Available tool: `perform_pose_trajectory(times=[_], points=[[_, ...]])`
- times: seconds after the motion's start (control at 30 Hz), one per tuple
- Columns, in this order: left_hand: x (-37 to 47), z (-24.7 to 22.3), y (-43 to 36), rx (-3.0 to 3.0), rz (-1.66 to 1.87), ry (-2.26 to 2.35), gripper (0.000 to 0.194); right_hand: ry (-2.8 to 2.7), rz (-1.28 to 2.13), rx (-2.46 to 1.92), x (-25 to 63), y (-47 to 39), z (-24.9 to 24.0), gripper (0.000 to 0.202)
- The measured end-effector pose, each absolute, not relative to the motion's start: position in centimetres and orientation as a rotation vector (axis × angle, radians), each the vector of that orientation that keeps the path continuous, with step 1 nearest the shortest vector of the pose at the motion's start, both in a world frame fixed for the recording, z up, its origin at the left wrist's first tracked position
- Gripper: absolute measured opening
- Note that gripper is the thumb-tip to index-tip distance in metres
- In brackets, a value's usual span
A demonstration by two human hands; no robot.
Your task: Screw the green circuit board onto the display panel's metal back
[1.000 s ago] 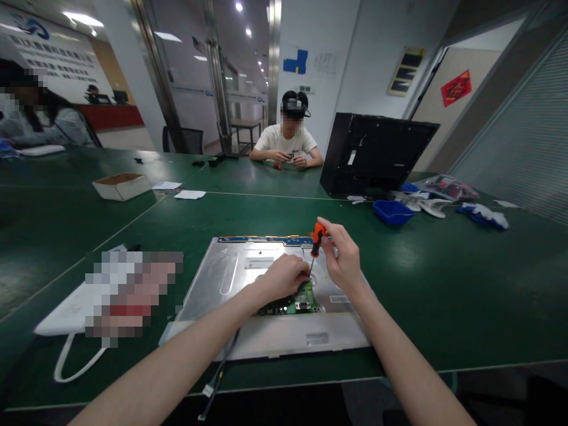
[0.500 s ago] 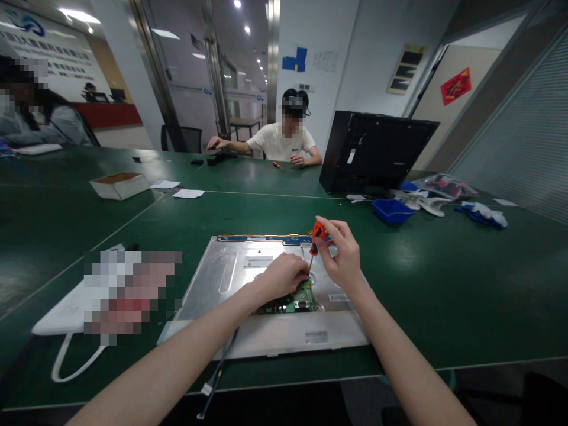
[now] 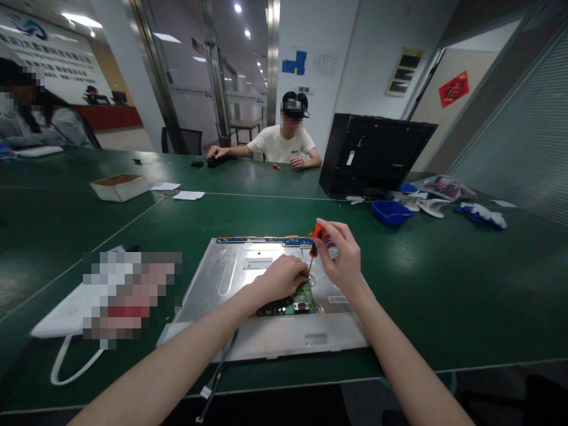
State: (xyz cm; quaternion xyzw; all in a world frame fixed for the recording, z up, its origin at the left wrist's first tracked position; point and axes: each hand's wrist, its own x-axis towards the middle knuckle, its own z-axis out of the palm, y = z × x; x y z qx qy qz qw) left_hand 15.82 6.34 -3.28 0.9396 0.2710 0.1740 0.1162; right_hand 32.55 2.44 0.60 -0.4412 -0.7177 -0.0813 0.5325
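Note:
A silver metal panel (image 3: 284,337) lies flat in front of me, with a blue strip board (image 3: 261,241) along its far edge. My right hand (image 3: 341,254) holds an orange and black screwdriver (image 3: 318,234) upright by its handle, tip down at the corner of a green circuit board (image 3: 303,300). My left hand (image 3: 284,276) rests over that board, fingers closed together beside the screwdriver tip; whether they pinch anything is hidden. A dark cable (image 3: 217,373) hangs from the panel over the near table edge.
A white device (image 3: 62,313) with a cable lies at the left. Farther off are an open box (image 3: 119,188), a blue tray (image 3: 391,212), gloves (image 3: 481,215) and a black monitor (image 3: 377,154). A person (image 3: 286,142) sits across the green table (image 3: 444,284).
My hands and the screwdriver have stayed nearly in place. Across the table, the person's outstretched hand has lowered onto a dark object.

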Motion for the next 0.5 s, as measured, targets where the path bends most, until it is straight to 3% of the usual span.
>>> perform_pose_trajectory(times=[0.5], points=[[15.8, -3.4, 6.3, 2.774, 0.507, 0.779, 0.008, -1.621, -0.097, -1.065, 32.6, 2.8, -0.4, 0.039]])
